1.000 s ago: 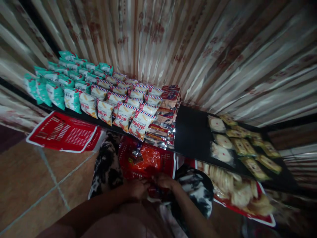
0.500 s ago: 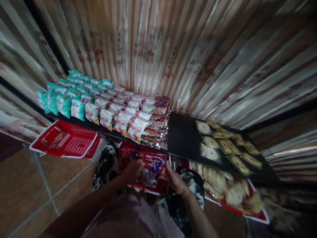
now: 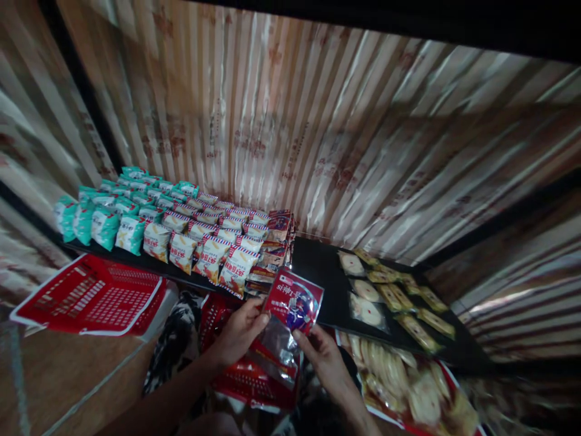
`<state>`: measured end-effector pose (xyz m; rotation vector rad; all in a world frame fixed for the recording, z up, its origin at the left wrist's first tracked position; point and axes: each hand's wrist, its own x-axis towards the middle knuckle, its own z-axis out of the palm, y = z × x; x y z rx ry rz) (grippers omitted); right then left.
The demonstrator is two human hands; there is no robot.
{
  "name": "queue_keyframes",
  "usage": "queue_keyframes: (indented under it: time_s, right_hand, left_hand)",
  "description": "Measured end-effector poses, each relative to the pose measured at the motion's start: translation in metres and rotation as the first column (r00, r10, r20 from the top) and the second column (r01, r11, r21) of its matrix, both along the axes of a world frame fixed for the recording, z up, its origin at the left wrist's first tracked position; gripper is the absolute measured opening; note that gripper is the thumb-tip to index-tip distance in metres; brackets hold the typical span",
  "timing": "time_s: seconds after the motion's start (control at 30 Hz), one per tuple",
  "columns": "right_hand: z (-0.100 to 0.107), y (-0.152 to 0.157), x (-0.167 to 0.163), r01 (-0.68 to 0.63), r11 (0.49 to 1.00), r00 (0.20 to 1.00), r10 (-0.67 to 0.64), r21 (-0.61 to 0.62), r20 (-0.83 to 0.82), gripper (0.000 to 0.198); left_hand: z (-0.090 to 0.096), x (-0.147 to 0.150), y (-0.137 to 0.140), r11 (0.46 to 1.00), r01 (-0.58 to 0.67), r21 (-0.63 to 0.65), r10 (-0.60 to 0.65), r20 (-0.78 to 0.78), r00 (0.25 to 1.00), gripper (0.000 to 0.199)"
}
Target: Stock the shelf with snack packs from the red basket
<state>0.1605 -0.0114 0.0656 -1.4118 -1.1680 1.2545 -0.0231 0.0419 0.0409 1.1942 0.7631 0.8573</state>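
Note:
A dark red snack packet (image 3: pixel 293 301) with a purple picture and a clear lower part is held up between my two hands, tilted. My left hand (image 3: pixel 242 333) grips its left edge between thumb and fingers. At the lower right side, my right hand (image 3: pixel 323 356) pinches the packet under its thumb. Below my hands, a red basket (image 3: pixel 247 387) stands between my knees, its contents partly hidden. Just beyond the packet, similar dark red packets (image 3: pixel 278 229) are stacked on the black shelf (image 3: pixel 313 260).
Left along the shelf are rows of white-and-red snack bags (image 3: pixel 209 254) and teal bags (image 3: pixel 104 227). Round pale packs (image 3: pixel 367 312) and yellow packs (image 3: pixel 417 332) lie at right. A red basket (image 3: pixel 136 303) sits left; another, full of pale packs (image 3: pixel 424 396), sits right.
Both hands have lifted the dark red packet out of the basket, up towards the shelf's front edge. The view has tilted up, showing a dark beam at the top.

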Motion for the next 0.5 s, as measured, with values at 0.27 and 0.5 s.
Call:
queue_keyframes:
  time_s: [0.27,0.5]
  right_hand:
    - [0.031,0.054,0.011,0.133,0.986,0.991,-0.135,0.1,0.009,0.046]
    - [0.044,0.118,0.011,0.139,0.975,0.982,-0.159,0.172,0.106,0.062]
  left_hand:
    - [-0.015,0.022,0.0,0.982,-0.186,0.007,0.186,0.018,0.982,0.055]
    - [-0.018,0.036,0.022,0.879,-0.386,0.279,0.416,-0.053,0.908,0.043]
